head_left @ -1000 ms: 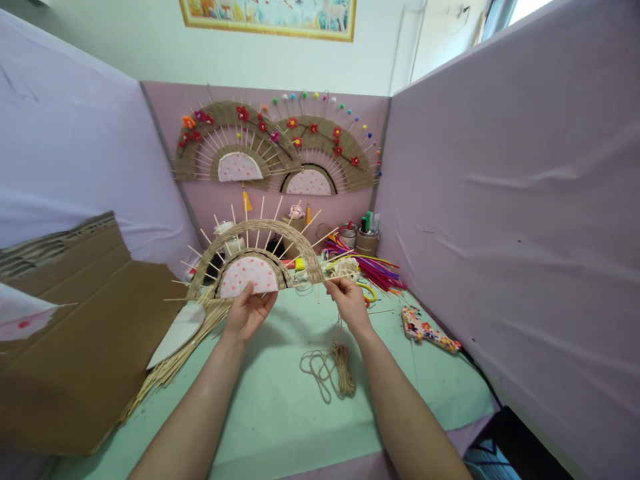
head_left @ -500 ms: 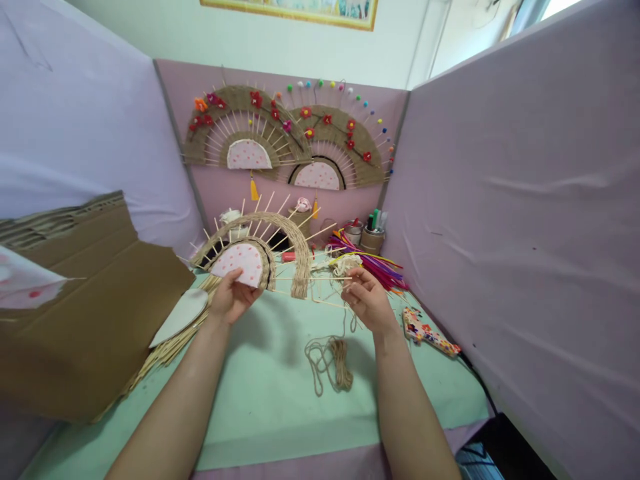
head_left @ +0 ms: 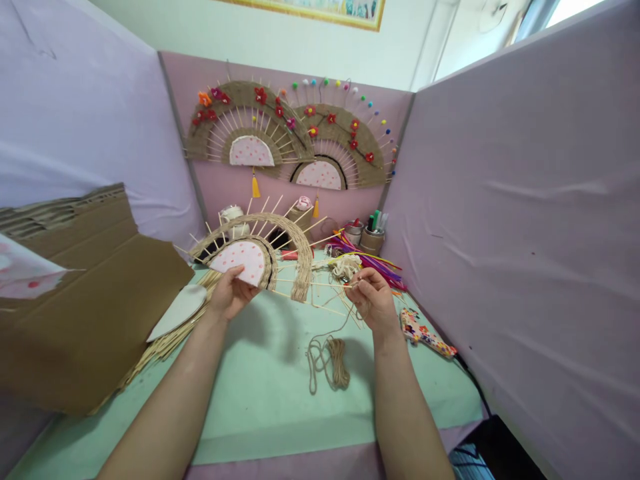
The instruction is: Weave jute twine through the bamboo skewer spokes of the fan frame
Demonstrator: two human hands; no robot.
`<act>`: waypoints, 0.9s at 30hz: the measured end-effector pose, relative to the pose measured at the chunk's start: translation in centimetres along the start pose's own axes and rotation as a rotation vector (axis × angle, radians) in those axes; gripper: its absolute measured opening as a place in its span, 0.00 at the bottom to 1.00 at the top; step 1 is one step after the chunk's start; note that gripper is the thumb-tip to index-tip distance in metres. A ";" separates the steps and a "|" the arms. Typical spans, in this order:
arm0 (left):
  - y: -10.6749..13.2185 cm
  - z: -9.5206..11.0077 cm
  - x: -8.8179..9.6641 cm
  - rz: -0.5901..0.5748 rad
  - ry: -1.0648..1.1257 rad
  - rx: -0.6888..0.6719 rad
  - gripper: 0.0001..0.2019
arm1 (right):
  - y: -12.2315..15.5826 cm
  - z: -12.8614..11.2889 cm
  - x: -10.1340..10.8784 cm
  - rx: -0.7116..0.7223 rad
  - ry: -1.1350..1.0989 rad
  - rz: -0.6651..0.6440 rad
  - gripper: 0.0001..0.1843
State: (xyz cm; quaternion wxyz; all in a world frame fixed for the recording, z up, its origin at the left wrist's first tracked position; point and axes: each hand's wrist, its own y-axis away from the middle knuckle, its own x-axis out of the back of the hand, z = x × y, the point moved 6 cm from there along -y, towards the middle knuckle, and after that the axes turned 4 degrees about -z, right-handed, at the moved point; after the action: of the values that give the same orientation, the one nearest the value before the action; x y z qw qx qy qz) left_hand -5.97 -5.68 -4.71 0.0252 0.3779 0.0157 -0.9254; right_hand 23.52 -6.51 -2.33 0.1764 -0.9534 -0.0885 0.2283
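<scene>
My left hand (head_left: 233, 293) is closed on the lower edge of a half-round woven fan (head_left: 303, 267), thumb on its pink-spotted white centre (head_left: 245, 259). Thin wooden sticks fan out from this centre through a woven twine band. On the right, my right hand (head_left: 370, 297) is closed, fingertips pinched at the outer end of the lowest sticks. A strand of brown twine (head_left: 327, 333) runs from these fingers down to a twine bundle (head_left: 339, 363) on the green tabletop. The exact grip between the right fingertips is too small to see clearly.
A glue gun with a flowered cover (head_left: 425, 333) lies at right, its cord trailing off the edge. Cardboard (head_left: 100, 293), a white cutout (head_left: 179, 310) and straw-like strips (head_left: 165, 347) are at left. Behind are pipe cleaners (head_left: 380, 268), a pen cup (head_left: 373, 240) and two finished fans (head_left: 340, 143).
The fan has tilted slightly, its right end a little lower. My right hand has shifted slightly, still at the stick ends, and the twine strand now slants more toward the bundle.
</scene>
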 end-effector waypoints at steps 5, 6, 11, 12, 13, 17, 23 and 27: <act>-0.4 0.0 0.3 0.014 0.003 -0.001 0.17 | 0.0 0.2 0.2 0.010 0.035 0.001 0.15; -0.4 -0.1 0.4 0.014 0.004 0.002 0.17 | 0.0 0.2 0.2 0.016 0.032 -0.004 0.14; -0.4 -0.3 0.5 0.014 -0.008 0.020 0.15 | -0.1 0.3 0.3 0.020 0.002 0.021 0.13; -0.4 -0.4 0.5 0.017 -0.009 0.023 0.15 | -0.2 0.4 0.4 0.011 0.006 0.036 0.13; -0.3 -0.4 0.5 0.022 -0.008 0.025 0.16 | -0.2 0.5 0.4 -0.003 0.013 0.051 0.13; -0.3 -0.8 0.2 0.015 0.001 0.051 0.17 | -0.6 1.8 0.1 -0.067 0.045 0.064 0.14; 0.3 -3.7 -1.7 -0.064 0.069 0.140 0.13 | -0.6 3.8 -1.2 -0.025 0.255 0.062 0.08; 1.0 -6.1 -2.9 -0.101 0.089 0.241 0.12 | -0.4 4.4 -1.9 -0.018 0.261 0.017 0.06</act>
State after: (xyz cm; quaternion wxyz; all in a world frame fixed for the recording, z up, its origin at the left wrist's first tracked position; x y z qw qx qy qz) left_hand 0.37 -6.25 -7.07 -0.0676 0.4176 -0.0755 -0.9030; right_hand 19.76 -5.29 -5.12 0.1759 -0.9773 -0.0585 0.1029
